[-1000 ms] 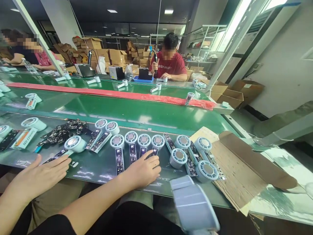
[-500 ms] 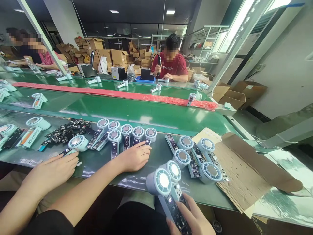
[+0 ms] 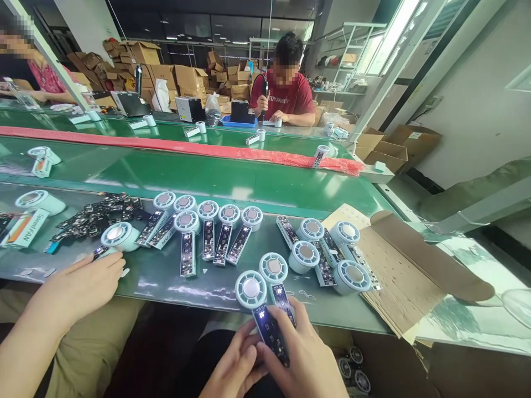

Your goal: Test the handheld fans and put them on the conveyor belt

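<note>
Low in the centre are two pale-blue handheld fans with bare circuit boards along their handles. My right hand [image 3: 305,351] is closed round both handles, its fingers lying over the boards. The nearer fan [image 3: 251,289] has a small lit display; the other fan [image 3: 274,267] sits just behind it to the right. My left hand [image 3: 238,359] is closed at the lower handle of the lit fan, its thumb bent and some fingertips hidden. Beyond them, a row of similar fans [image 3: 208,210] lies on the bench, and another group [image 3: 306,255] lies to the right.
At the left, another person's hand [image 3: 91,276] touches a fan [image 3: 120,236] near a pile of circuit boards [image 3: 97,221]. Flattened cardboard [image 3: 400,276] covers the bench at right. A green conveyor [image 3: 186,174] runs behind; a person in red [image 3: 282,97] works across it.
The arm that reached to the row of fans has withdrawn, uncovering their handles. My left hand now meets the lit fan, and the two fans have shifted left. The view has tilted down slightly.
</note>
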The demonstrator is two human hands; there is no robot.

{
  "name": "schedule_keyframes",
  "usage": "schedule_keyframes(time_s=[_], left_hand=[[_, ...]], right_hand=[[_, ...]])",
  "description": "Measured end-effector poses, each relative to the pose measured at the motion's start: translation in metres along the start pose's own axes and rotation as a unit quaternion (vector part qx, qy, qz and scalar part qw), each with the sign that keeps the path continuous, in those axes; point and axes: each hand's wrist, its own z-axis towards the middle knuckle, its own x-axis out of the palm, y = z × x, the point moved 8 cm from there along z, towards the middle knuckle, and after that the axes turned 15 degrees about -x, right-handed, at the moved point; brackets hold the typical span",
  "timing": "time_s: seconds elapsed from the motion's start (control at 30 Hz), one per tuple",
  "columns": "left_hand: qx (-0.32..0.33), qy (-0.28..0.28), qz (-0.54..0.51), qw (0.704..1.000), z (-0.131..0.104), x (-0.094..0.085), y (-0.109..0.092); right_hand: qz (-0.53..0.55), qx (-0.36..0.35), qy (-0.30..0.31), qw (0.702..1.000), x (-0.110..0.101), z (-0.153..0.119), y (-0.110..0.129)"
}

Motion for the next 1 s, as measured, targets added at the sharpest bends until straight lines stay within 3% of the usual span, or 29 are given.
schedule_keyframes(time_s=[0.1,0.17,0.33,0.47,0.57,0.73,1.0], left_hand=[[-0.004,0.028,-0.071,0.997,0.008,0.007,0.004],[0.005,0.024,-0.088,0.996,0.008,0.005,0.005],[0.016,-0.069,-0.042,0.997,-0.003,-0.013,0.008],[0.037,-0.069,0.009,0.997,-0.012,-0.012,-0.001],[0.048,-0.073,-0.016,0.996,-0.017,-0.016,-0.005],[0.013,-0.032,-0.017,0.999,-0.023,-0.013,-0.001],[0.025,-0.059,-0.018,0.998,-0.029,-0.017,0.001]], right_hand=[[0.16,0.015,-0.044,0.986,0.005,-0.005,-0.001],[0.269,0.049,-0.074,0.959,0.01,-0.009,-0.004],[0.495,0.138,-0.13,0.848,0.024,-0.023,-0.015],[0.617,0.237,-0.097,0.744,0.039,-0.039,-0.021],[0.659,0.27,-0.085,0.697,0.041,-0.045,-0.021],[0.678,0.27,-0.076,0.679,0.043,-0.046,-0.019],[0.658,0.244,-0.083,0.707,0.046,-0.045,-0.02]])
